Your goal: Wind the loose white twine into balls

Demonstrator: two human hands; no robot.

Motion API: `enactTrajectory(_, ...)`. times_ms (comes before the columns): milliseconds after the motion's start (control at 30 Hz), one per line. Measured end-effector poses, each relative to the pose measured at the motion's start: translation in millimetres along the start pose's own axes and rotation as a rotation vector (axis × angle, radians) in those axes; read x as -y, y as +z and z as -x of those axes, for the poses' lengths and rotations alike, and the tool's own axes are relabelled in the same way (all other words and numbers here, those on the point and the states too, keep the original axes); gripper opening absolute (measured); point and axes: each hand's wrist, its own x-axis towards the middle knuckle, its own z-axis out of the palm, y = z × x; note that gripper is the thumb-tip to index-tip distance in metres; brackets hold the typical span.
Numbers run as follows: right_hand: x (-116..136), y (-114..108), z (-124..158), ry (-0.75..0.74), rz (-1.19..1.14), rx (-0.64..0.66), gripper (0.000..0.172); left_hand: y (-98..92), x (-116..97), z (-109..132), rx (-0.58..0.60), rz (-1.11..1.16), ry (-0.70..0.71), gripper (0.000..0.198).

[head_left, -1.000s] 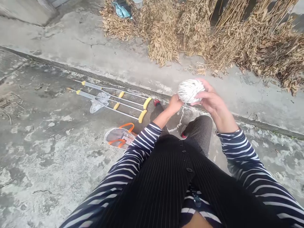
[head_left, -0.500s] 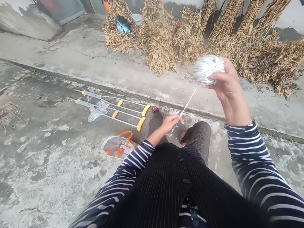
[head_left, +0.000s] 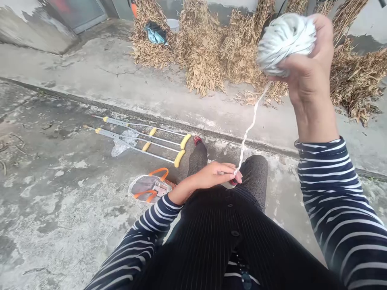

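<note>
Raised at the upper right, my right hand (head_left: pixel 314 68) is closed around a white ball of yarn (head_left: pixel 286 42). From the underside of the ball a twisted white strand (head_left: pixel 245 137) runs down and to the left, a little slack and curving. Low in front of my waist, my left hand (head_left: pixel 216 175) pinches this strand between thumb and fingertips. Whatever part of the strand lies beyond the left fingers is mostly hidden.
On the concrete at the left lie metal crutches (head_left: pixel 136 139) with yellow pads, over a clear plastic bag (head_left: pixel 122 145). A bag with orange handles (head_left: pixel 148 187) stands beside my left arm. Bundles of dried stalks (head_left: pixel 202 52) lean along the wall beyond a low step.
My right hand has lifted the ball up, right and closer. My left hand has moved slightly down and right along with the strand, which went from taut to slack and shows a longer stretch.
</note>
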Motion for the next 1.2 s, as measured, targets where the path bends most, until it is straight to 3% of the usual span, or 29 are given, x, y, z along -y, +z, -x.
enactTrajectory(67,-10,2,5,0.050,-0.027,0.026,0.056,-9.8,-7,-2,0.018,0.008,0.015,0.038)
enactTrajectory(167,-29,5,17,0.117,-0.058,0.021,0.055,-28.8,31,-9,-0.114,-0.090,-0.149,0.031)
enactTrajectory(233,-41,8,26,0.174,-0.087,-0.003,0.054,-44.4,69,-14,-0.477,-0.324,-0.310,0.017)
enactTrajectory(267,-47,9,31,0.219,-0.097,0.004,0.055,-52.7,84,-17,-0.627,-0.390,-0.360,0.020)
enactTrajectory(333,-58,12,38,0.323,-0.106,0.049,0.059,-68.7,100,-24,-0.810,-0.435,-0.358,0.030)
enactTrajectory(367,-63,13,42,0.370,-0.109,0.081,0.061,-75.5,100,-30,-0.846,-0.419,-0.307,0.034)
enactTrajectory(467,-74,19,49,0.451,-0.143,0.133,0.064,-87.7,80,-58,-0.847,-0.257,-0.093,0.042)
enactTrajectory(600,-73,27,54,0.485,-0.171,0.191,0.063,-85.4,47,-113,-0.774,0.007,0.130,0.051)
enactTrajectory(767,-63,32,59,0.512,-0.190,0.219,0.062,-70.7,37,-156,-0.738,0.113,0.190,0.029)
enactTrajectory(933,-68,29,61,0.543,-0.177,0.230,0.067,-65.9,36,-151,-0.771,0.111,0.087,0.019)
enactTrajectory(1067,-72,23,61,0.520,-0.148,0.195,0.066,-60.4,40,-125,-0.633,0.205,0.008,0.029)
enactTrajectory(1200,-78,16,62,0.466,-0.112,0.078,0.064,-45.6,47,-93,-0.511,0.328,-0.077,0.037)
